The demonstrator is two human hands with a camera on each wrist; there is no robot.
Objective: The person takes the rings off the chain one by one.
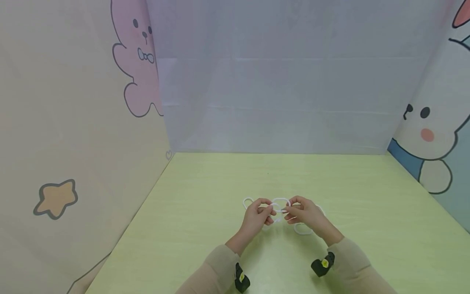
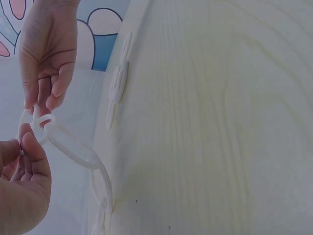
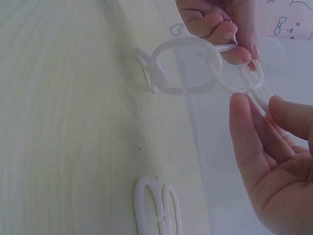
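Note:
Both hands are raised close together over the table, handling white plastic chain links. My left hand (image 1: 256, 215) pinches one link between thumb and fingers. My right hand (image 1: 308, 214) pinches another white link (image 1: 280, 199) by its side, and the two links overlap between the fingertips. From the left hand's side, a string of joined oval links (image 2: 73, 155) hangs down to the tabletop. In the right wrist view a large oval link (image 3: 186, 91) of this string shows below the left fingers. Fingertips hide part of where the held links cross.
More white links lie on the pale yellow-green table (image 1: 205, 196): one link (image 1: 302, 233) below the right hand, another (image 1: 247, 199) beyond the left. Side-by-side links (image 3: 149, 196) lie near the right hand. Light cloth walls with cartoon figures stand around the table.

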